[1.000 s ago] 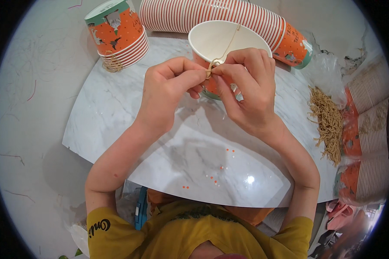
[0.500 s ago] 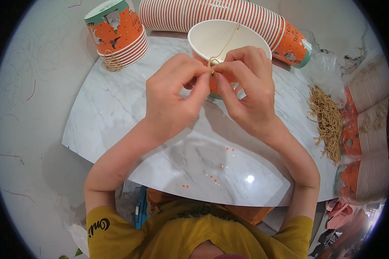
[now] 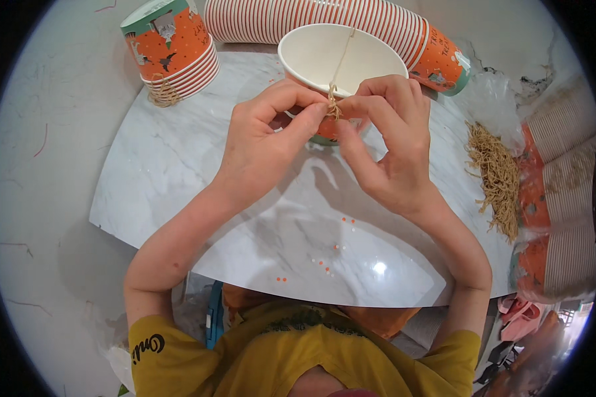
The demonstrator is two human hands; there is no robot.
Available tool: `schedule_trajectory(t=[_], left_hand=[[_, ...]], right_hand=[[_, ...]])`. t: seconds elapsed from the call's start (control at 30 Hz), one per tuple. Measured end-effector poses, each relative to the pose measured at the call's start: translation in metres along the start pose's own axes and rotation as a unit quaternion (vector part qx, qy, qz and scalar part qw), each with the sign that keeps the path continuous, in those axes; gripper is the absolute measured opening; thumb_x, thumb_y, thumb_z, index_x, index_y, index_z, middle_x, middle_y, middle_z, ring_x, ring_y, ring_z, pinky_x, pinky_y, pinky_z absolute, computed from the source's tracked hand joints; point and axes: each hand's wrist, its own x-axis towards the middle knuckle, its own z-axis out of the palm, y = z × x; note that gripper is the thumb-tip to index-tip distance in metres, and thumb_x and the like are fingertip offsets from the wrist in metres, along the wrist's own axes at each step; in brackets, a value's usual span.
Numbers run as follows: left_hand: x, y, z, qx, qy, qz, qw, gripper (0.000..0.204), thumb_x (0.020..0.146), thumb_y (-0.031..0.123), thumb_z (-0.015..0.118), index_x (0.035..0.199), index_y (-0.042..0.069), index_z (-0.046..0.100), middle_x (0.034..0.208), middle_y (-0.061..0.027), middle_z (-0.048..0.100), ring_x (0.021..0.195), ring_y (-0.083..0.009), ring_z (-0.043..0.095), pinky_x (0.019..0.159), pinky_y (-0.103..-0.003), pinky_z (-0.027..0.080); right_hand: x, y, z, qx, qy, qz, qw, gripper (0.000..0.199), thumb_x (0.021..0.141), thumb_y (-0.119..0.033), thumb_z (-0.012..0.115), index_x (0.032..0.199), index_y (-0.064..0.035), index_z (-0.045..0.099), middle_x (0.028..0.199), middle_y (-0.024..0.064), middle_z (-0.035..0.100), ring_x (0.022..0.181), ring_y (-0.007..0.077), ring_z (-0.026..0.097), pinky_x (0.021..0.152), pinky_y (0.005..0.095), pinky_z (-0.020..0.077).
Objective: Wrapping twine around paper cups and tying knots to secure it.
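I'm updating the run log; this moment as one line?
left hand: pinches tan string | right hand: at string | orange cup: beyond hands, string across mouth

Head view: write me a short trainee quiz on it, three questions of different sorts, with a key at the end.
1. Multiple choice. What does the left hand pinch at the near rim of the white-lined cup?
A) a pair of scissors
B) a tan string
C) a clear plastic bag

2. True or false. The long row of nested cups lies on its side.

3. Fill the gap. The large heap of tan strands lies by the table's ____ edge, as the person sees it.

Key: 1. B; 2. True; 3. right.
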Motion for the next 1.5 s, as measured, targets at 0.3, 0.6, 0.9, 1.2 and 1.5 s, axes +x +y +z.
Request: schedule_trajectory(t=[0.3, 0.6, 0.9, 1.2, 1.5], left_hand=[[-0.004, -0.005, 0.009, 0.134, 0.031, 0.160, 0.977, 0.011, 0.090, -0.003, 0.064, 0.099, -0.002, 0.070, 0.092, -0.0042, 0.066, 0.076, -0.0076, 0.061, 0.065, -0.021, 0.048], [-0.003, -0.003, 0.002, 0.014, 0.014, -0.014, 1.000, 0.011, 0.096, 0.008, 0.062, 0.099, 0.001, 0.069, 0.090, 0.0010, 0.066, 0.076, -0.0043, 0.058, 0.065, -0.021, 0.047], [-0.003, -0.002, 0.003, -0.020, -0.007, -0.041, 0.999, 0.011, 0.097, 0.011, 0.062, 0.099, 0.003, 0.069, 0.092, 0.0027, 0.066, 0.078, -0.0042, 0.058, 0.066, -0.020, 0.047], [-0.003, -0.004, 0.010, 0.148, 0.024, 0.152, 0.977, 0.010, 0.089, -0.003, 0.065, 0.098, -0.001, 0.068, 0.092, -0.0039, 0.066, 0.077, -0.0098, 0.062, 0.066, -0.022, 0.049], [-0.004, 0.003, 0.006, 0.017, 0.017, 0.002, 1.000, 0.009, 0.092, 0.005, 0.065, 0.097, 0.000, 0.070, 0.087, -0.0012, 0.067, 0.074, -0.0075, 0.061, 0.065, -0.023, 0.049]], right_hand=[[-0.007, 0.004, 0.010, 0.004, 0.028, 0.022, 0.999, 0.016, 0.072, -0.006, 0.074, 0.085, -0.0082, 0.065, 0.092, 0.0035, 0.055, 0.087, 0.0228, 0.051, 0.074, 0.0369, 0.0314], [-0.004, -0.002, 0.002, 0.033, 0.031, 0.057, 0.997, 0.012, 0.075, 0.000, 0.068, 0.085, -0.0057, 0.064, 0.090, 0.0060, 0.057, 0.075, 0.0214, 0.057, 0.064, 0.0341, 0.0411], [-0.013, -0.009, 0.004, 0.206, -0.023, 0.230, 0.951, 0.008, 0.085, -0.001, 0.067, 0.092, 0.0000, 0.063, 0.073, 0.0065, 0.065, 0.057, 0.0121, 0.059, 0.051, 0.0259, 0.0464], [-0.016, -0.009, 0.012, 0.207, 0.005, 0.215, 0.954, 0.009, 0.086, -0.003, 0.070, 0.091, 0.0010, 0.063, 0.074, 0.0077, 0.066, 0.057, 0.0112, 0.058, 0.051, 0.0246, 0.0458], [-0.012, -0.008, 0.003, 0.287, -0.018, 0.280, 0.916, 0.006, 0.087, 0.001, 0.064, 0.087, 0.0012, 0.059, 0.074, 0.0017, 0.061, 0.061, 0.0053, 0.053, 0.053, 0.0213, 0.0426]])
